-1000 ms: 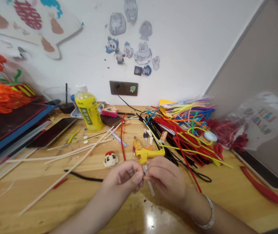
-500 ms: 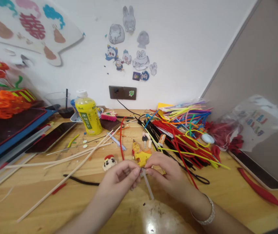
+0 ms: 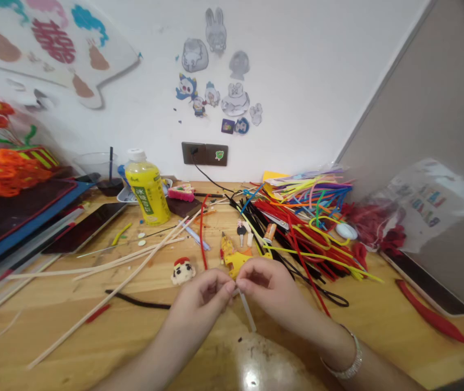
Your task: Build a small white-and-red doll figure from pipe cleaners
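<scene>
My left hand and my right hand meet fingertip to fingertip over the middle of the table. Both are closed in a pinch; whatever lies between the fingers is too small or hidden to make out. Just behind them lies a yellow glue gun, partly covered by my right hand. Its translucent glue stick pokes out below my fingers. A small head figure with a red top rests left of the gun. Near my left wrist lies a black fuzzy stem.
Pale wooden sticks cross the left side, near a yellow drink bottle and a dark phone. A heap of coloured pipe cleaners fills the right. Another phone and a red strip lie farther right.
My right hand has shifted slightly left and its fingers have drawn closer to my left fingertips. The things on the table have stayed put.
</scene>
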`<action>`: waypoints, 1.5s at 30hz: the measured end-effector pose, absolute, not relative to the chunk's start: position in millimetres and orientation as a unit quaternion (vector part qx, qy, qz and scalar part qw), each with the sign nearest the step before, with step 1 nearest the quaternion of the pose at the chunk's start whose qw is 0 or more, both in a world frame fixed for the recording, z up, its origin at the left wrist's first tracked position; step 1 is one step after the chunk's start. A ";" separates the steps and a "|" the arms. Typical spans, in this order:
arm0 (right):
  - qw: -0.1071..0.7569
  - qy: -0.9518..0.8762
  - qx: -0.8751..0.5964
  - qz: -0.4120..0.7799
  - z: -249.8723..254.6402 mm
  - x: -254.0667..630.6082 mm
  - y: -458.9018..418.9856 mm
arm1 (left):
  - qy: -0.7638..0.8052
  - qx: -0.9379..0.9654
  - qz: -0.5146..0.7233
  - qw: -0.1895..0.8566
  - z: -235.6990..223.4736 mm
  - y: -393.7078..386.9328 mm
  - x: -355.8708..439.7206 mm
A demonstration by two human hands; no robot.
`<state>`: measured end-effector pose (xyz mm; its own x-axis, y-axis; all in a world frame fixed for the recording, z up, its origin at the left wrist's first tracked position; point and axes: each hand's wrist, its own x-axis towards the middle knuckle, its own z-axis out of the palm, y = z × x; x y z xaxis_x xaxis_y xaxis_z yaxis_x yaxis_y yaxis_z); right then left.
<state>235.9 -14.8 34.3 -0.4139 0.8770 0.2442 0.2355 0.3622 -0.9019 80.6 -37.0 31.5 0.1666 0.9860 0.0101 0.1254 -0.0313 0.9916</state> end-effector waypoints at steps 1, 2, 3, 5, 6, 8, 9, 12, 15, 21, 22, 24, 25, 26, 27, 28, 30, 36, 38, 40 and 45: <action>0.388 -0.730 -0.385 0.410 32.6 235.2 -15.8 | 0.487 0.570 0.427 0.506 30.2 -37.0 80.6; 0.394 -0.735 -0.388 0.392 31.0 234.5 -17.0 | 0.491 0.561 0.423 0.515 29.0 -37.0 80.5; 0.401 -0.745 -0.388 0.366 29.6 233.8 -18.4 | 0.492 0.551 0.419 0.528 28.0 -36.8 80.4; 0.409 -0.763 -0.385 0.318 27.7 232.4 -20.6 | 0.491 0.532 0.410 0.555 26.4 -36.2 80.1; 0.412 -0.764 -0.388 0.310 27.3 231.9 -21.0 | 0.491 0.525 0.407 0.563 26.0 -35.8 80.0; 0.408 -0.745 -0.402 0.341 27.5 231.7 -19.9 | 0.496 0.518 0.405 0.567 25.6 -34.7 80.1; 0.401 -0.729 -0.410 0.373 27.9 232.1 -18.5 | 0.500 0.515 0.405 0.566 25.8 -34.0 80.3; 0.378 -0.694 -0.418 0.448 29.8 233.8 -13.5 | 0.506 0.506 0.402 0.572 27.0 -31.9 81.1; 0.364 -0.688 -0.421 0.464 31.4 235.0 -10.6 | 0.495 0.500 0.406 0.583 27.6 -29.7 81.6; 0.372 -0.669 -0.431 0.479 29.9 234.8 -9.7 | 0.472 0.502 0.408 0.600 24.0 -27.8 80.2; 0.376 -0.663 -0.434 0.480 29.3 234.6 -9.6 | 0.471 0.502 0.407 0.600 23.1 -27.9 80.1; 0.377 -0.657 -0.437 0.484 28.2 233.9 -9.9 | 0.475 0.504 0.408 0.595 21.4 -28.3 80.3; 0.378 -0.655 -0.438 0.485 27.7 233.4 -10.2 | 0.478 0.506 0.410 0.589 20.5 -28.6 80.5; 0.381 -0.653 -0.438 0.487 27.2 232.9 -10.7 | 0.479 0.510 0.415 0.581 19.7 -29.1 80.7; 0.384 -0.649 -0.437 0.490 26.6 232.3 -11.3 | 0.480 0.516 0.423 0.569 18.7 -29.7 80.9; 0.388 -0.645 -0.436 0.494 25.9 231.7 -11.8 | 0.481 0.525 0.432 0.553 17.7 -30.5 81.0; 0.392 -0.634 -0.434 0.505 23.9 230.6 -12.5 | 0.483 0.553 0.448 0.510 15.3 -32.5 81.0; 0.390 -0.591 -0.444 0.548 20.1 229.1 -11.2 | 0.501 0.650 0.421 0.387 14.4 -36.3 79.6; 0.395 -0.599 -0.440 0.540 22.0 229.4 -10.4 | 0.513 0.676 0.390 0.357 21.3 -33.8 75.0; 0.402 -0.607 -0.438 0.527 24.8 230.0 -9.5 | 0.536 0.706 0.341 0.314 32.3 -28.2 64.8; 0.416 -0.593 -0.451 0.521 26.1 232.5 -5.9 | 0.684 0.713 0.128 0.088 53.8 -8.1 20.9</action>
<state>232.5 -5.9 26.1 -0.2471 0.9687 0.0228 0.1020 0.0494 -0.9936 20.9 -8.1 53.8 0.0323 0.9976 0.0619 0.9527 -0.0494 0.3000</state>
